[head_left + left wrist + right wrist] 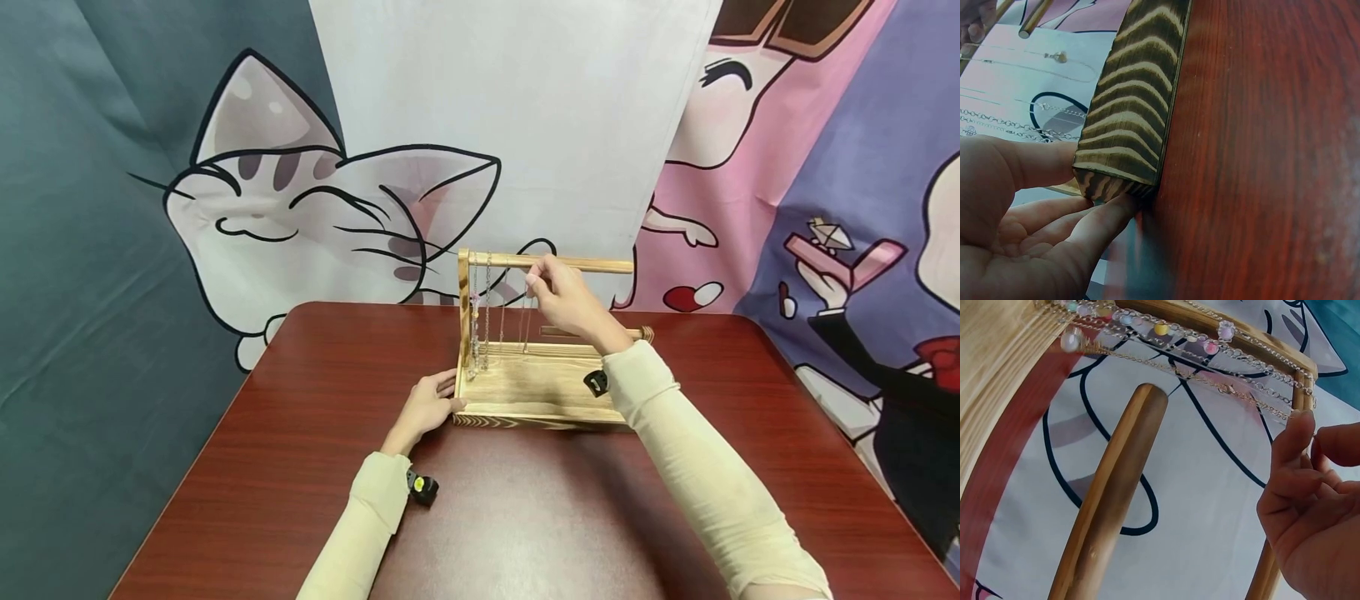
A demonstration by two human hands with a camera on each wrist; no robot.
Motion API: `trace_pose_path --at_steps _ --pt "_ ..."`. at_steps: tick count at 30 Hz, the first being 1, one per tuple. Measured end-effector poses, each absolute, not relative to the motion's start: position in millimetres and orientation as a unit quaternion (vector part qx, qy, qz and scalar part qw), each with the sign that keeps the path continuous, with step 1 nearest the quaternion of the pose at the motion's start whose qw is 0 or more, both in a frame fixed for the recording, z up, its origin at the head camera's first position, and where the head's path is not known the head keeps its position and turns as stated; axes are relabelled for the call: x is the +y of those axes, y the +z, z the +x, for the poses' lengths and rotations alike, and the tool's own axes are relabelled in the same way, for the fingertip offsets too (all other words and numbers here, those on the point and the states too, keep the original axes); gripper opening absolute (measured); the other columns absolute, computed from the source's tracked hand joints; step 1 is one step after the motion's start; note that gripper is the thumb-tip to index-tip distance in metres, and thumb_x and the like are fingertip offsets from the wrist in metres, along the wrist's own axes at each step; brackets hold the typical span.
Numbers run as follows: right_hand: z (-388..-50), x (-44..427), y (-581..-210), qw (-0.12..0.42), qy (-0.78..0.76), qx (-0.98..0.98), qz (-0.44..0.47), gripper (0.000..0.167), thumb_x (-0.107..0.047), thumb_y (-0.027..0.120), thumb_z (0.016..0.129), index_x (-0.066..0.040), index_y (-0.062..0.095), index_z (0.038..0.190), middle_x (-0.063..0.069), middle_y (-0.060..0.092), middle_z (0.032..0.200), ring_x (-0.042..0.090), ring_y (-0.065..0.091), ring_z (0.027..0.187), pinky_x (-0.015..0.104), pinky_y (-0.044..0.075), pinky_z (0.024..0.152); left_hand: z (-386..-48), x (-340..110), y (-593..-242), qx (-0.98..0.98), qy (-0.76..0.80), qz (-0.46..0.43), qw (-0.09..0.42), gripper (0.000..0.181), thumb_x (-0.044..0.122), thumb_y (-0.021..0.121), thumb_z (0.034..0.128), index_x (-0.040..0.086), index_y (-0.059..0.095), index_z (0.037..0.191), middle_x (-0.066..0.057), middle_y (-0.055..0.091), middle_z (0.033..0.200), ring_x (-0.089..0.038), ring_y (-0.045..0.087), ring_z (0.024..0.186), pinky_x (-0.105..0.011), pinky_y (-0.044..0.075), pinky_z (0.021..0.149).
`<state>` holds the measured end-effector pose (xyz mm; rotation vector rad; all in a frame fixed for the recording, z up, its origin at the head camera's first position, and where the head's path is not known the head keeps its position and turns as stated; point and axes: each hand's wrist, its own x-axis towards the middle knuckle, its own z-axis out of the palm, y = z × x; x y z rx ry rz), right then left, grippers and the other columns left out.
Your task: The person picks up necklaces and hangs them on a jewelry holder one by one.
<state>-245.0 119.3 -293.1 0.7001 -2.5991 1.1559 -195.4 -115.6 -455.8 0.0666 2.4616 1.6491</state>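
A wooden jewelry stand (540, 392) has a flat base and an upper bar (600, 265) on a left post. Several necklaces (487, 317) hang from that bar near the post, some with colored beads (1160, 329). Close to the bar, my right hand (562, 296) pinches a thin gold-colored necklace (1179, 374) between thumb and forefinger. Its pearl-like pendant (1072, 340) dangles low, over the base. My left hand (426, 408) holds the base's left front corner, thumb on one side and fingers on the other, beside the striped front face (1132, 94).
A lower wooden rod (1110, 494) with a free end juts in from the stand's right side. The stand sits on a reddish-brown table (315, 433). Behind it hangs a cloth backdrop (525, 100) printed with cartoon figures.
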Motion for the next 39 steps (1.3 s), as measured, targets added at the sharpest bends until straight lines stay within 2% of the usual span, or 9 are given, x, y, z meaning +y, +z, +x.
trace_pose_path --at_steps 14,18,23,39 --pt "-245 133 -303 0.121 0.383 -0.889 0.221 0.015 -0.02 0.044 0.097 -0.009 0.05 0.089 0.004 0.058 0.079 0.018 0.049 0.057 0.031 0.041 0.053 -195 -117 -458 0.822 0.563 0.027 0.082 0.061 0.006 0.066 0.08 0.008 0.044 0.136 -0.014 0.052 0.13 -0.026 0.05 0.12 -0.037 0.043 0.097" --pt "-245 136 -308 0.138 0.381 -0.889 0.214 0.014 -0.017 0.045 0.096 -0.008 0.051 0.088 0.005 0.06 0.082 0.018 0.048 0.056 0.031 0.041 0.054 -195 -117 -459 0.822 0.562 0.024 0.085 0.061 0.007 0.066 0.0799 0.008 0.044 0.137 -0.013 0.053 0.13 -0.025 0.05 0.12 -0.037 0.043 0.097" --pt "-244 145 -309 0.146 0.387 -0.889 0.195 0.014 -0.018 0.045 0.097 -0.009 0.052 0.09 0.005 0.061 0.079 0.016 0.054 0.056 0.031 0.044 0.053 -194 -116 -456 0.824 0.559 0.024 0.09 0.061 0.007 0.066 0.0802 0.009 0.043 0.137 -0.012 0.052 0.131 -0.025 0.049 0.12 -0.038 0.044 0.097" --pt "-232 171 -301 0.217 0.384 -0.887 0.138 0.015 -0.02 0.044 0.096 -0.008 0.052 0.092 0.003 0.064 0.081 0.017 0.051 0.059 0.029 0.041 0.057 -195 -116 -457 0.823 0.561 0.027 0.081 0.06 0.005 0.066 0.0796 0.007 0.045 0.136 -0.014 0.053 0.13 -0.026 0.05 0.119 -0.037 0.045 0.095"
